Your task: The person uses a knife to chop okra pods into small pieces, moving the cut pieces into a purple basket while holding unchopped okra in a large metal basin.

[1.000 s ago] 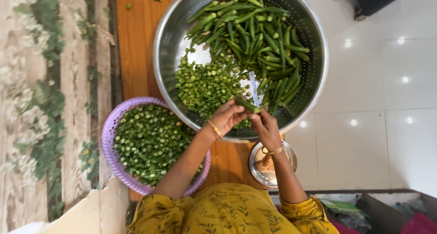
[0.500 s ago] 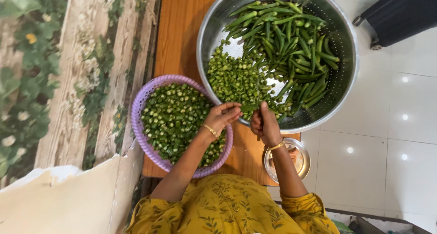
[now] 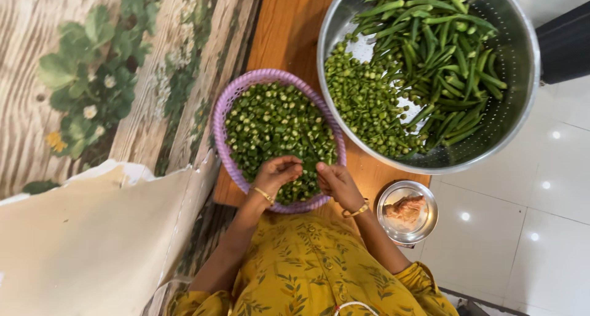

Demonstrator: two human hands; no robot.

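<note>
Hovering both hands over the round purple plastic basket (image 3: 222,125) of chopped green okra (image 3: 273,122), I keep left hand (image 3: 278,173) and right hand (image 3: 335,182) curled, fingertips nearly meeting; whether they pinch anything, I cannot tell.

Steel bowl (image 3: 344,21) cut off above

Both hands (image 3: 307,178) over purple basket (image 3: 222,116) of chopped okra (image 3: 270,122)

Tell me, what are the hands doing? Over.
Left hand and right hand together over purple basket of cut okra. Grip unclear. Nothing blocking.
</note>
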